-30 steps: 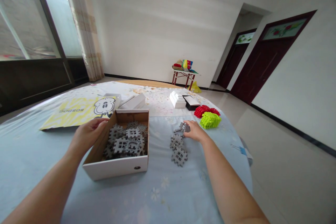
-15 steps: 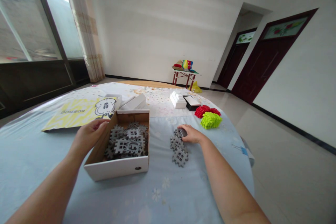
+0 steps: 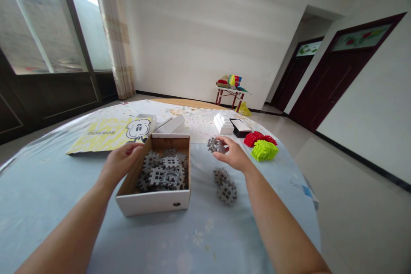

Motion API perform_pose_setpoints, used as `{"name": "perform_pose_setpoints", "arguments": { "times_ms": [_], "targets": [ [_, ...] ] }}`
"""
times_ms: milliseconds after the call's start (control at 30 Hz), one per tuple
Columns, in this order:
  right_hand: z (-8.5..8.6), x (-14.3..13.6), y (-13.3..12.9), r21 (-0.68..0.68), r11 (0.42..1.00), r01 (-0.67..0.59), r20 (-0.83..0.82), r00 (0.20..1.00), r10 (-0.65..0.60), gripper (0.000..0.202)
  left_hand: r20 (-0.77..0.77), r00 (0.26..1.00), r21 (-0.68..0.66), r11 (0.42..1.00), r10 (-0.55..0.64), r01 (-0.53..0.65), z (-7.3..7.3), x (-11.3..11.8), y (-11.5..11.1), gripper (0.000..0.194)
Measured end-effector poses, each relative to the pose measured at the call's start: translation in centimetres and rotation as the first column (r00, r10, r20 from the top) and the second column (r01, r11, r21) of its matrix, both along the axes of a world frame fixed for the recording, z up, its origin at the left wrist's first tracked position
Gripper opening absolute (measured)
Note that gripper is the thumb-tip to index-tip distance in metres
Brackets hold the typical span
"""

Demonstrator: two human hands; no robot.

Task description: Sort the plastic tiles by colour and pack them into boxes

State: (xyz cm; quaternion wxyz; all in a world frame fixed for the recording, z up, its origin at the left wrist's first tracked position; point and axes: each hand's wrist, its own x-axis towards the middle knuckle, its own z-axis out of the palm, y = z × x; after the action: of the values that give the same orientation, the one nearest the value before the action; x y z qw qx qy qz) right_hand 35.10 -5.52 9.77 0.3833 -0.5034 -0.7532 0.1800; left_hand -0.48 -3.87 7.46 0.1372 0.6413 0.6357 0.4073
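Observation:
A white cardboard box [image 3: 154,204] with a brown inside stands in front of me, filled with grey toothed building blocks [image 3: 167,176]. My left hand [image 3: 120,163] is closed at the box's left wall, fingertips on its rim. My right hand [image 3: 236,154] pinches a small cluster of grey building blocks [image 3: 213,144], raised above the tablecloth to the right of the box. Below that hand, a few more grey blocks [image 3: 227,192] lie on the cloth, partly overlapping.
A yellow-and-white BOBDOG lid [image 3: 105,134] lies behind my left hand. White box parts [image 3: 173,125], a white item [image 3: 224,124], a black-and-white box [image 3: 240,128], and red [image 3: 257,138] and lime green block piles [image 3: 264,150] sit farther back. The round table's edge curves at right.
My right hand has lifted a grey block cluster off the group on the cloth, leaving the others behind. My left hand stays at the box. The whole view has shifted slightly.

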Motion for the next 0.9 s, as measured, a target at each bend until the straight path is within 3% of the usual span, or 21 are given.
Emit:
{"name": "perform_pose_setpoints", "arguments": {
  "times_ms": [100,200,333,500,667,900],
  "targets": [
    [1.5,-4.3,0.0,0.045,0.988,-0.146,-0.001,0.989,0.146,0.055,0.019,1.0,0.006,1.0,0.012,-0.012,-0.1,0.0,0.0,0.048],
    [1.9,-7.9,0.5,0.052,0.966,-0.254,-0.037,0.966,0.256,0.061,0.012,1.0,0.014,1.0,0.006,-0.006,-0.5,-0.2,0.2,0.048],
    [1.6,-9.7,0.9,0.054,0.937,-0.346,-0.151,0.924,0.35,0.071,0.004,1.0,0.036,0.999,-0.029,0.029,-1.0,-0.6,0.5,0.047],
    [0.8,-6.7,0.9,0.063,0.975,-0.213,-0.131,0.967,0.22,0.052,0.024,0.999,0.03,0.999,-0.023,0.022,-0.7,-0.4,0.3,0.046],
    [-0.8,-1.7,0.6,-0.118,0.991,-0.056,0.071,0.995,0.064,0.042,0.035,0.999,0.004,1.0,-0.014,0.014,-0.5,-0.1,0.3,0.047],
    [-3.2,2.3,-0.7,-0.269,0.959,0.085,0.45,0.892,0.048,0.055,0.006,1.0,-0.007,1.0,-0.002,0.002,-0.3,-0.1,0.2,0.051]
  ]
}}
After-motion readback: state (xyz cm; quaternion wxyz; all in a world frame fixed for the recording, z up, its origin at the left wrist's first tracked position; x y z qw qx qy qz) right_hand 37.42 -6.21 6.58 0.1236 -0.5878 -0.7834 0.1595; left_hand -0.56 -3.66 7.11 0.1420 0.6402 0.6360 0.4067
